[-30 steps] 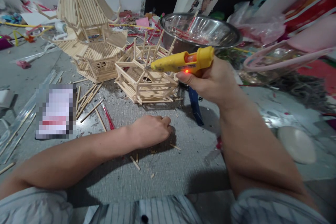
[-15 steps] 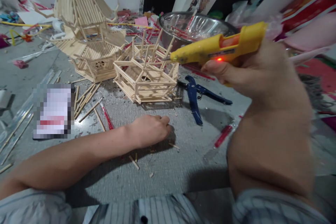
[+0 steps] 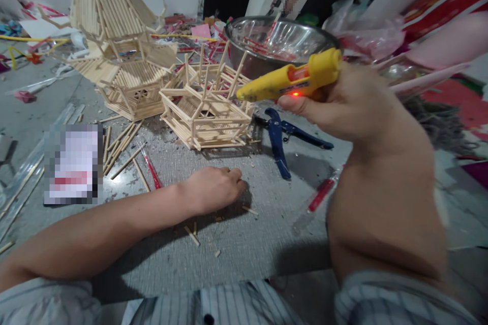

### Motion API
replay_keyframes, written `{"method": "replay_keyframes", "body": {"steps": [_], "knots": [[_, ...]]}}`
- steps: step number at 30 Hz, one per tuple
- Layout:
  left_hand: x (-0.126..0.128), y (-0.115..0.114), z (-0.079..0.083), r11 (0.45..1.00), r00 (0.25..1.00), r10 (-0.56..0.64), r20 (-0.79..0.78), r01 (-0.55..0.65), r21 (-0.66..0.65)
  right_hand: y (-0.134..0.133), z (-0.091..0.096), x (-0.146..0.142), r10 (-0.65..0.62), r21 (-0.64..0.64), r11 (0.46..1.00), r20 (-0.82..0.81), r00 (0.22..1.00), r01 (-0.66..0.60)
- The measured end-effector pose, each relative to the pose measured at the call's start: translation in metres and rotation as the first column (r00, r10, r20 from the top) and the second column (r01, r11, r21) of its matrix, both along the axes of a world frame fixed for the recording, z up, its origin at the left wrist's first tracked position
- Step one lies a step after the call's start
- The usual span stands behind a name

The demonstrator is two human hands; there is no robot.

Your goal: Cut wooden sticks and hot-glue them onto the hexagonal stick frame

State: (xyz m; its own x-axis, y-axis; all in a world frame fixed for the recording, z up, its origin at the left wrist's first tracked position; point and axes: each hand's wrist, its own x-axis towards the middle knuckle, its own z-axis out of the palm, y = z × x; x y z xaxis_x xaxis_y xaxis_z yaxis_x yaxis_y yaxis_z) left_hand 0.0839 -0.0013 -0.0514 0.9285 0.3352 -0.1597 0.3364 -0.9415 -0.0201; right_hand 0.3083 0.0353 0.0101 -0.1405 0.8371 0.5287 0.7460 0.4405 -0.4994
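Observation:
My right hand (image 3: 343,104) grips a yellow glue gun (image 3: 290,80) in the air, its red light on and its nozzle pointing left toward a hexagonal frame of wooden sticks (image 3: 204,106). My left hand (image 3: 215,188) rests on the grey floor with its fingers curled under, and whatever they hold is hidden. Small cut stick pieces (image 3: 192,236) lie around that hand. A taller stick pavilion (image 3: 118,45) with a steep roof stands behind the frame on the left.
Blue pliers (image 3: 280,139) lie right of the frame. A steel bowl (image 3: 278,40) sits behind it. Loose sticks (image 3: 122,147) and red glue sticks (image 3: 322,194) are scattered on the floor, with coloured clutter along the back and right.
The glue gun rose and swung to the right, uncovering the blue pliers, then dipped a little lower and left. My left hand has stayed in place.

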Motion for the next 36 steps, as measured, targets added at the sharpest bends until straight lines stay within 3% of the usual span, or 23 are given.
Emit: {"method": "replay_keyframes", "body": {"steps": [7,19,25,36], "knots": [[-0.0008,0.0005,-0.0004,1.000,1.000,-0.002,0.016,0.003,-0.014,-0.0016,0.0018,-0.0029,-0.030,-0.050,0.998,0.119,0.992,0.036],[-0.0008,0.0011,-0.0018,1.000,1.000,0.000,0.005,0.000,-0.007,-0.0062,0.0050,-0.0081,-0.046,0.045,0.998,0.195,0.980,0.038],[-0.0008,0.0009,-0.0021,1.000,1.000,0.000,0.005,0.000,-0.003,-0.0080,0.0081,-0.0073,-0.017,0.039,0.999,0.200,0.980,0.010],[-0.0007,0.0008,-0.0020,1.000,1.000,-0.008,-0.019,0.008,-0.009,-0.0092,0.0067,-0.0071,-0.060,-0.027,0.997,0.184,0.981,0.066]]}}
